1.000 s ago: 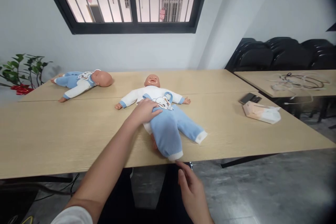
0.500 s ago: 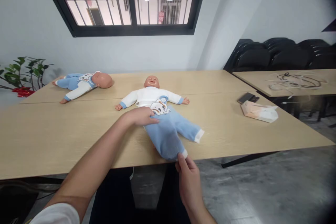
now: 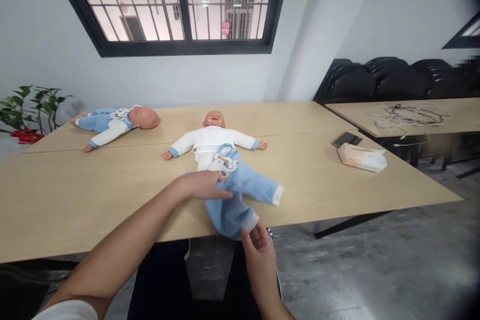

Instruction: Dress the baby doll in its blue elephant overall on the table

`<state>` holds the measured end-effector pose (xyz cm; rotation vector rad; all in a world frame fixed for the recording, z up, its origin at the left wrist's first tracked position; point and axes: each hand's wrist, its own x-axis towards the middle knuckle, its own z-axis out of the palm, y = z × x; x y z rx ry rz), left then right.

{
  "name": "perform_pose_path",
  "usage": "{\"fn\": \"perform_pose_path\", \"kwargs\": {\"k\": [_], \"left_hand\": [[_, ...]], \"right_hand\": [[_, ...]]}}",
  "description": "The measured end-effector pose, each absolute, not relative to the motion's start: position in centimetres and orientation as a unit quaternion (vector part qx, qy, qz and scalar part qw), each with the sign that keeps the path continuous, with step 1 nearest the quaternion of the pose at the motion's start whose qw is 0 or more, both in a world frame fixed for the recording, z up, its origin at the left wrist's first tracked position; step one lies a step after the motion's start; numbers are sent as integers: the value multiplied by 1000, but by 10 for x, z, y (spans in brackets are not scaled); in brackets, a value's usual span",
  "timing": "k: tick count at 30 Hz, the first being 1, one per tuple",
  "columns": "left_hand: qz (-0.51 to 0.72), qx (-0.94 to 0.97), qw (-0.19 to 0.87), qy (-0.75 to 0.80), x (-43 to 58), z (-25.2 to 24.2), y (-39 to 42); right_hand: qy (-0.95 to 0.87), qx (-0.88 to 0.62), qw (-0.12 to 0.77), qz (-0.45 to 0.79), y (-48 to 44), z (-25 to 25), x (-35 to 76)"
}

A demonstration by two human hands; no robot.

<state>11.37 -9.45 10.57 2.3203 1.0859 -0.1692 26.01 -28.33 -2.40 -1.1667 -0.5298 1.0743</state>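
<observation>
Wood-grain table point(image 3: 93, 190) fills most of the view, w/ a second table point(image 3: 412, 117) to the right and black chairs point(image 3: 375, 82) behind it. Barred window point(image 3: 176, 5) sits high on the grey wall.

Baby doll point(image 3: 213, 140) lies face up near the middle of the table, arms out to both sides, white top on. Its blue trousers point(image 3: 240, 192) are bunched low, below the white top, w/ the bib part showing a small animal print. One trouser leg points right w/ a white cuff; the other reaches to the near table edge.

Second doll point(image 3: 116, 122) lies at the far left of the table, well apart, dressed in blue and white. Green plant point(image 3: 32, 105) w/ red bits stands beyond the left end.

Tissue pack point(image 3: 362, 156) and dark phone point(image 3: 347, 139) lie near each other on the right part of the table. Cables point(image 3: 408, 115) lie tangled on the second table.

Left hand point(image 3: 204, 185) reaches across the table, fingers curled down onto the trouser waist beside the bib, gripping the fabric there; fingers closed tight on it.

Right hand point(image 3: 258, 252) is just below the table edge, thumb and fingers pinched on the white cuff of the near trouser leg, other fingers loosely bent.
</observation>
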Motion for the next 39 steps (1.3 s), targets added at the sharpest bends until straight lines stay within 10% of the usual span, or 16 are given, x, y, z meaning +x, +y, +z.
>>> {"fn": "perform_pose_path", "kwargs": {"k": [15, 31, 39], "left_hand": [[-112, 841, 237, 473, 57, 102, -119], [214, 755, 511, 350, 48, 74, -159], [152, 772, 526, 322, 52, 75, -171]], "right_hand": [[-262, -506, 638, 518, -315, -23, 223], [-267, -418, 629, 598, -324, -14, 205], [-273, -376, 707, 534, -310, -18, 207]]}}
